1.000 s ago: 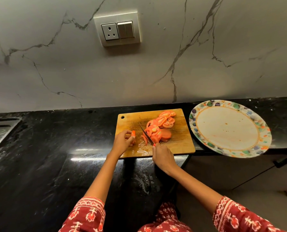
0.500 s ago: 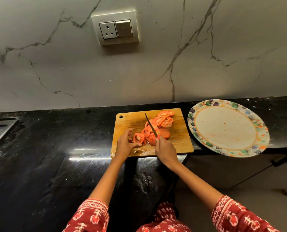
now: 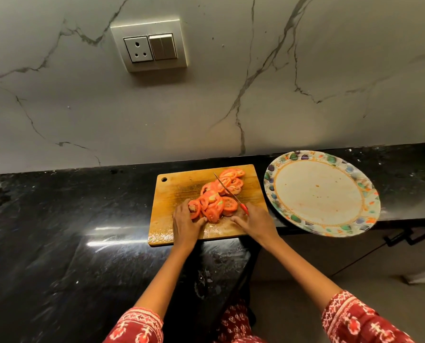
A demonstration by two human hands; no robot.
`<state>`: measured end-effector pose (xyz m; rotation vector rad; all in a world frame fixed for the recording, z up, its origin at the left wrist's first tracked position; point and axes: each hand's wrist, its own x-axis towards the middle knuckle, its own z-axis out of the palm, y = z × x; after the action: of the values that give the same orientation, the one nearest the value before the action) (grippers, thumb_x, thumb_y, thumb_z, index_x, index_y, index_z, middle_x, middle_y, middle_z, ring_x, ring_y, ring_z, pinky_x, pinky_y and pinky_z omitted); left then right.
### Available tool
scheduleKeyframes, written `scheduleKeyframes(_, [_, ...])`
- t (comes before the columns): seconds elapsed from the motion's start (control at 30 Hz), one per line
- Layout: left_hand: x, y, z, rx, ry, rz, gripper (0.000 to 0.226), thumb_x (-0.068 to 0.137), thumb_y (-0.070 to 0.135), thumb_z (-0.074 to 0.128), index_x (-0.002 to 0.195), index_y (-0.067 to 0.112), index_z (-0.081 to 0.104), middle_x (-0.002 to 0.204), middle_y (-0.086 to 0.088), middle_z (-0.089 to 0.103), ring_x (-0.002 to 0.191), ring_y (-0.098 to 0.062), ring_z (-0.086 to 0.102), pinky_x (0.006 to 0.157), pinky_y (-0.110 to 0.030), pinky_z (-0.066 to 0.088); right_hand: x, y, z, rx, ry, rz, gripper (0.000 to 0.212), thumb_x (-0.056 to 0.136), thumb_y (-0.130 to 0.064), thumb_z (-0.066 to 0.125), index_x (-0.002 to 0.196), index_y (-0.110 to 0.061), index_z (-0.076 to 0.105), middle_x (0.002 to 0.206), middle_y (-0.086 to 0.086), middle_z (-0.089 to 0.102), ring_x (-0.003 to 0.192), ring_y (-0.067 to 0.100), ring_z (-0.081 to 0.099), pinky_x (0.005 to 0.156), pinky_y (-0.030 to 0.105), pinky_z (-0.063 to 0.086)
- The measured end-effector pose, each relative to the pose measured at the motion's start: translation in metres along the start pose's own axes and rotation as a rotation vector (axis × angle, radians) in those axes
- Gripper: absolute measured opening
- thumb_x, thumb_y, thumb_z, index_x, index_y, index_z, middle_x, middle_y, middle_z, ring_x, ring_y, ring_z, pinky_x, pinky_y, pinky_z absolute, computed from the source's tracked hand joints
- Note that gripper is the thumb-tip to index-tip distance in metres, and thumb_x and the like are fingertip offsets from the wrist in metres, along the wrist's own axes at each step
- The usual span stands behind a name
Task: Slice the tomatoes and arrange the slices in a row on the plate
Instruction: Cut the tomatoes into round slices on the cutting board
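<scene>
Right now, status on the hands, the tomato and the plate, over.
Left hand touching the tomato slices on the cutting board. Right hand gripping the knife, blade over the pile. Plate holds no slices. Nothing blocking.

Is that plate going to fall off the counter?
It could. The plate sticks out past the front edge of the black counter, with nothing under that part. The cutting board also pokes over the edge a little, and it has wet tomato juice near the left hand.
</scene>
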<state>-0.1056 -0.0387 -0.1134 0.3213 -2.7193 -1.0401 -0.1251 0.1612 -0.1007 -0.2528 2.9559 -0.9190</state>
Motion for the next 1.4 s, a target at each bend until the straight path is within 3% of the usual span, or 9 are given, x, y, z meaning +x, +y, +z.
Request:
scheduleKeyframes(0.23, [-0.005,0.013,0.009,-0.087,0.003,0.040,0.074,0.061,0.032,0.083,0.123,0.014,0.048,0.118,-0.003,0.057,0.110,-0.020,0.049,0.087,-0.026,0.037,0.025,-0.024,0.006,-0.049,0.081,0.034,0.033,0.084,-0.040,0.064,0.088,-0.007,0.060,0.089,0.008,0.066,0.085,0.024,0.062,0.065,0.029,0.040])
scheduleKeyframes(0.53, [0.019,0.012,0.006,-0.043,0.022,0.051,0.059,0.068,0.021,0.080,0.118,0.009,0.051,0.115,-0.007,0.057,0.107,-0.022,0.052,0.088,-0.028,0.042,0.043,-0.024,-0.001,0.089,0.014,0.047,0.031,0.081,-0.040,0.068,0.090,-0.012,0.059,0.076,0.000,0.059,0.069,0.016,0.055,0.061,0.027,0.045])
scheduleKeyframes(0.6, [0.026,0.008,0.004,-0.041,0.002,0.039,0.060,0.068,0.022,0.080,0.119,0.010,0.051,0.115,-0.006,0.057,0.106,-0.023,0.053,0.089,-0.033,0.046,0.043,-0.016,-0.012,0.129,0.058,0.092,0.027,0.087,-0.040,0.062,0.090,-0.015,0.053,0.069,-0.006,0.052,0.066,0.016,0.052,0.056,0.023,0.038])
scheduleKeyframes(0.73, [0.027,0.001,0.001,-0.006,-0.008,0.027,0.059,0.070,0.023,0.078,0.121,0.011,0.051,0.118,-0.006,0.057,0.108,-0.023,0.053,0.088,-0.038,0.048,0.035,-0.003,-0.018,0.102,0.104,0.139,0.033,0.096,-0.038,0.047,0.101,-0.005,0.052,0.085,0.012,0.063,0.078,0.030,0.061,0.058,0.028,0.036])
scheduleKeyframes(0.83, [0.022,0.004,0.002,-0.012,0.044,0.058,0.051,0.074,0.016,0.075,0.119,0.011,0.054,0.116,-0.008,0.059,0.107,-0.026,0.053,0.089,-0.035,0.045,0.023,0.000,-0.017,0.052,0.091,0.145,0.032,0.100,-0.033,0.038,0.100,-0.004,0.051,0.088,0.015,0.063,0.080,0.032,0.060,0.057,0.030,0.030])
scheduleKeyframes(1.0, [0.005,0.006,-0.004,-0.003,0.051,0.015,0.039,0.079,0.009,0.067,0.116,0.008,0.055,0.113,-0.009,0.059,0.106,-0.026,0.053,0.088,-0.036,0.045,0.004,-0.012,-0.024,0.072,0.153,0.135,0.024,0.100,-0.024,0.035,0.093,-0.008,0.051,0.073,0.002,0.051,0.066,0.021,0.050,0.057,0.029,0.029])
scheduleKeyframes(1.17, [-0.016,-0.005,-0.024,-0.009,0.096,-0.022,0.031,0.078,-0.002,0.063,0.108,0.002,0.062,0.105,-0.012,0.065,0.098,-0.027,0.058,0.083,-0.031,0.041,-0.008,-0.026,-0.018,0.177,0.161,0.098,0.018,0.095,-0.020,0.044,0.079,-0.012,0.047,0.059,-0.005,0.037,0.050,0.008,0.036,0.046,0.024,0.022])
scheduleKeyframes(1.4, [-0.032,-0.034,-0.056,-0.023,0.178,-0.144,0.026,0.084,0.005,0.062,0.110,0.003,0.063,0.109,-0.015,0.066,0.100,-0.032,0.060,0.086,-0.039,0.046,-0.020,-0.064,0.001,0.250,0.086,-0.038,0.008,0.090,-0.009,0.050,0.083,-0.007,0.053,0.081,0.004,0.047,0.073,0.017,0.042,0.062,0.023,0.024])
